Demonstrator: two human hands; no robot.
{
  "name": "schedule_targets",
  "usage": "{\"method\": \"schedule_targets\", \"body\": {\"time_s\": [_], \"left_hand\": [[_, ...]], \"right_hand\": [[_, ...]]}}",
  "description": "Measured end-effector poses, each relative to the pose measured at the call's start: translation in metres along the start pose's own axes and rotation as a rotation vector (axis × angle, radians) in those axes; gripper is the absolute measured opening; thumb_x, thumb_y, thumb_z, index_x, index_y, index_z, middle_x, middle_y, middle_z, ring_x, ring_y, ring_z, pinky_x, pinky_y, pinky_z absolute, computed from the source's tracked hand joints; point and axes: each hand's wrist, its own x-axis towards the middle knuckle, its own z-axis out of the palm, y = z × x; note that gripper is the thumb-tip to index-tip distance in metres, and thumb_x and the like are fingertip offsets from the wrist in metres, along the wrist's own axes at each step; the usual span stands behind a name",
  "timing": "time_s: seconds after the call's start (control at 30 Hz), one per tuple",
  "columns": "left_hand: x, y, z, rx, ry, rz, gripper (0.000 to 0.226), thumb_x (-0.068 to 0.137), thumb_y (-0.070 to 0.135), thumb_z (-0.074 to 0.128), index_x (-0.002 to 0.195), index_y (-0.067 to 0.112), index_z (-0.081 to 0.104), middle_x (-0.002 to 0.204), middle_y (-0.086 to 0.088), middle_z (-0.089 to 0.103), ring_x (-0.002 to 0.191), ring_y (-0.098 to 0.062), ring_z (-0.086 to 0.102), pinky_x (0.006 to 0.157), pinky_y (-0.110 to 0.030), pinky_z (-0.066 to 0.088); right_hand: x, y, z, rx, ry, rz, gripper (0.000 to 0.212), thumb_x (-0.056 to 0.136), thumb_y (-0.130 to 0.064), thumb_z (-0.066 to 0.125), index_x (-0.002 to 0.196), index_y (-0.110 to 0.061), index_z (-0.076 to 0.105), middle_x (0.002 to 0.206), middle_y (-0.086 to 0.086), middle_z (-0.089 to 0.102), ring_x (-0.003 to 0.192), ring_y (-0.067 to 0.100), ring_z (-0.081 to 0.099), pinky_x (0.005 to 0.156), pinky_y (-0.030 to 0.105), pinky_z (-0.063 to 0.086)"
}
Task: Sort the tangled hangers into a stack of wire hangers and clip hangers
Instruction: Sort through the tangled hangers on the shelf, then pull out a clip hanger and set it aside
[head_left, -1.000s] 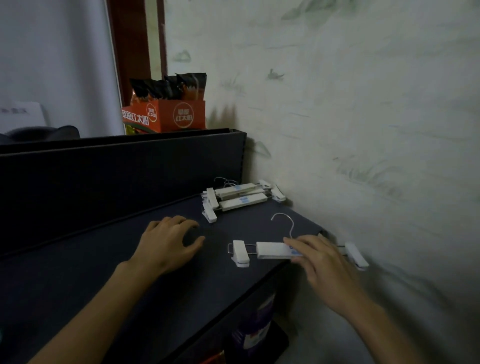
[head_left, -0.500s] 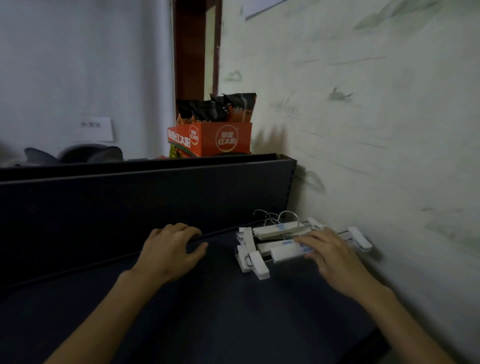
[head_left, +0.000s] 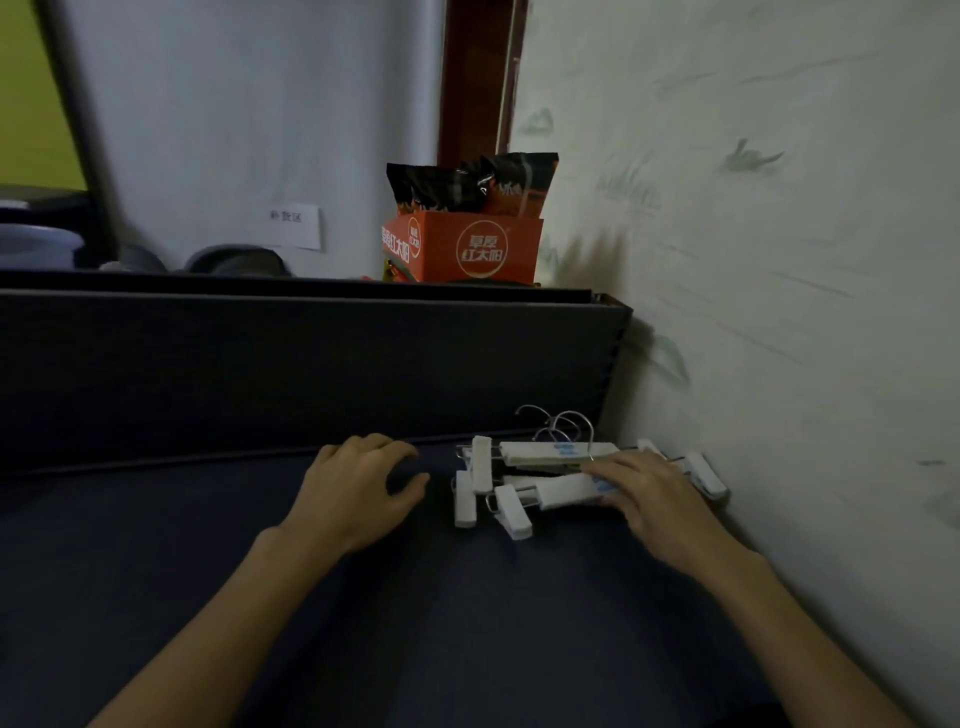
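A small stack of white clip hangers (head_left: 556, 453) with metal hooks lies on the dark shelf surface (head_left: 363, 597) in the corner by the right wall. The nearest clip hanger (head_left: 563, 492) lies at the front of the stack, one clip end sticking out left and the other by the wall. My right hand (head_left: 649, 493) rests on this hanger with its fingers laid over the white bar. My left hand (head_left: 358, 486) rests on the surface just left of the stack, fingers loosely curled, holding nothing. No wire hangers are in view.
A dark upright panel (head_left: 311, 364) closes off the back of the shelf. Above it stands an orange carton (head_left: 467, 249) with dark snack packets. The patterned wall (head_left: 779, 312) bounds the right side.
My right hand has slid the front clip hanger from the shelf's near edge back against the stack in the corner. My left hand has stayed on the surface.
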Motion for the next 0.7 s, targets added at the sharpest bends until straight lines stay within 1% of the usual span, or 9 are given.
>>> {"method": "schedule_targets", "body": {"time_s": [0.13,0.23,0.37,0.47,0.53,0.63,0.7], "left_hand": [[-0.017,0.023,0.003,0.01,0.019,-0.061,0.041,0.089,0.053,0.046,0.125,0.034,0.051,0.128,0.01,0.052,0.114,-0.013,0.048,0.096,-0.033,0.034],[-0.037,0.035,0.002,0.029,0.047,-0.116,0.04,0.089,0.052,0.047,0.123,0.033,0.053,0.127,0.01,0.054,0.113,-0.014,0.049,0.095,-0.033,0.035],[-0.065,0.04,-0.012,0.111,0.075,-0.204,0.045,0.089,0.052,0.046,0.128,0.029,0.051,0.13,0.006,0.053,0.116,-0.018,0.049,0.097,-0.038,0.035],[-0.092,0.046,-0.026,0.146,0.127,-0.275,0.046,0.09,0.051,0.045,0.129,0.027,0.051,0.131,0.005,0.053,0.117,-0.019,0.049,0.098,-0.038,0.034],[-0.114,0.049,-0.032,0.168,0.169,-0.307,0.045,0.091,0.05,0.045,0.129,0.027,0.051,0.13,0.005,0.053,0.116,-0.019,0.05,0.097,-0.038,0.035],[-0.15,0.05,-0.037,0.179,0.18,-0.363,0.045,0.091,0.05,0.044,0.13,0.028,0.05,0.13,0.006,0.052,0.116,-0.018,0.049,0.098,-0.036,0.034],[-0.175,0.046,-0.043,0.186,0.213,-0.416,0.044,0.092,0.05,0.044,0.13,0.029,0.05,0.131,0.007,0.052,0.118,-0.018,0.048,0.098,-0.036,0.034]], "right_hand": [[-0.007,0.003,-0.005,0.037,-0.044,-0.024,0.052,0.084,-0.02,0.067,0.133,-0.024,0.051,0.129,-0.002,0.055,0.118,0.019,0.049,0.103,0.038,0.039],[-0.009,-0.002,-0.014,0.062,-0.044,-0.064,0.054,0.085,-0.023,0.067,0.135,-0.021,0.048,0.132,0.0,0.053,0.12,0.019,0.047,0.106,0.037,0.035],[0.005,-0.021,-0.032,0.124,0.002,-0.121,0.05,0.088,-0.023,0.062,0.136,-0.019,0.047,0.129,0.004,0.055,0.117,0.023,0.048,0.102,0.037,0.039],[0.008,-0.054,-0.039,0.13,0.044,-0.156,0.049,0.091,-0.028,0.057,0.138,-0.02,0.044,0.128,0.003,0.054,0.116,0.022,0.047,0.099,0.039,0.04],[0.001,-0.083,-0.039,0.188,0.061,-0.178,0.047,0.093,-0.029,0.054,0.138,-0.022,0.044,0.127,0.002,0.054,0.116,0.021,0.046,0.099,0.037,0.039],[-0.017,-0.128,-0.028,0.305,0.035,-0.216,0.045,0.094,-0.031,0.051,0.138,-0.023,0.044,0.13,-0.001,0.052,0.119,0.018,0.044,0.101,0.034,0.037],[-0.031,-0.155,-0.019,0.306,0.001,-0.238,0.046,0.095,-0.034,0.049,0.139,-0.025,0.042,0.13,-0.003,0.051,0.121,0.016,0.043,0.103,0.034,0.035]]}}
